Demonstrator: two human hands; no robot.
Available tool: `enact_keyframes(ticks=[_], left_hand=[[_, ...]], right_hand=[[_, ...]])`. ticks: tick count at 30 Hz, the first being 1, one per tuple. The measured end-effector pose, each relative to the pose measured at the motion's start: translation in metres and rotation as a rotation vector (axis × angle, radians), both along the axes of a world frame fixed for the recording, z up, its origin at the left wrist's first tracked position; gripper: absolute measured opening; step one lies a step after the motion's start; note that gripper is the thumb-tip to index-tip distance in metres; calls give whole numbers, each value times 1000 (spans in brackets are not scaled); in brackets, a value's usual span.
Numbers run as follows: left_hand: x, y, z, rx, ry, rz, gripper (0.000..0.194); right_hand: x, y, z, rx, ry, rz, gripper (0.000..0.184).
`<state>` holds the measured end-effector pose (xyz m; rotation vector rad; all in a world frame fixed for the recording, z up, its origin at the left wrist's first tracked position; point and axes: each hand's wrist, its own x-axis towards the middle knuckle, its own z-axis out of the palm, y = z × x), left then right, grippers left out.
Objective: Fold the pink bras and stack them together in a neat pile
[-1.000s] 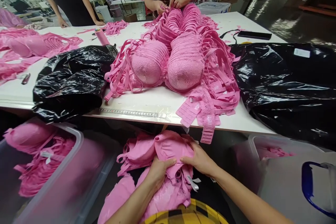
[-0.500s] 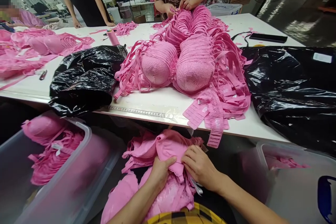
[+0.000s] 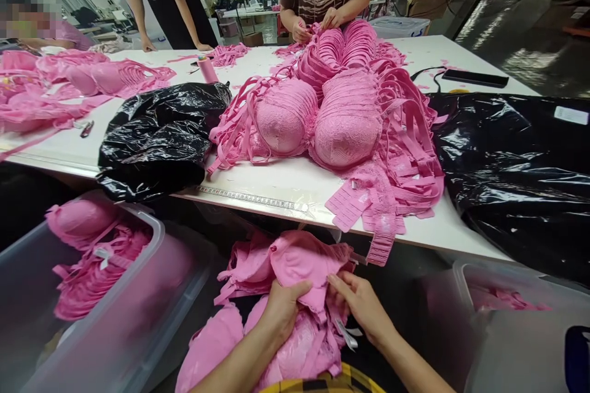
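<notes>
Tape meas. (image 3: 249, 197) on table (image 3: 271, 177): nos. too small to read. L hand (image 3: 282, 310): closed on pink bra (image 3: 299, 263), thumb atop, below table edge. White tag (image 3: 348, 338), R of bra: illegible. R hand (image 3: 363, 306): half-curled at bra's edge; can't tell if gripping. Step, prob.: working that edge; next move calls for steady L hold. Label (image 3: 571, 115), black bag (image 3: 520, 166): unreadable.

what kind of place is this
Most likely a garment workshop or factory floor: a long stack of matching pink bras sits on a white table, a measuring tape lies along the table's near edge, and a plastic bin below holds more bras.
</notes>
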<state>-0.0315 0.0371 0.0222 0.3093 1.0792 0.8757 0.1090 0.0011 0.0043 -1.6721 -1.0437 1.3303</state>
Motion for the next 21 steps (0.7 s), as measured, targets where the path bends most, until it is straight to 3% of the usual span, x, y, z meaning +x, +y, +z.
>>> enact_keyframes(ticks=[2,5,9,14,21], left_hand=[[0,-2,1,26,9,-44,37],[-6,1,6,41,-66,3,33],[-27,15,9,-122,-289,251,18],[-54,22,15,-283,-157,519,13],[-95,-9,52,-215,-35,471,20]], right_hand=[[-9,4,-4,-83,130,-41,47],[-11,5,-7,-43,131,26,51],[8,-6,-8,-63,53,233,52],[32,-13,-5,-109,93,351,46],[25,16,31,-133,286,208,41]])
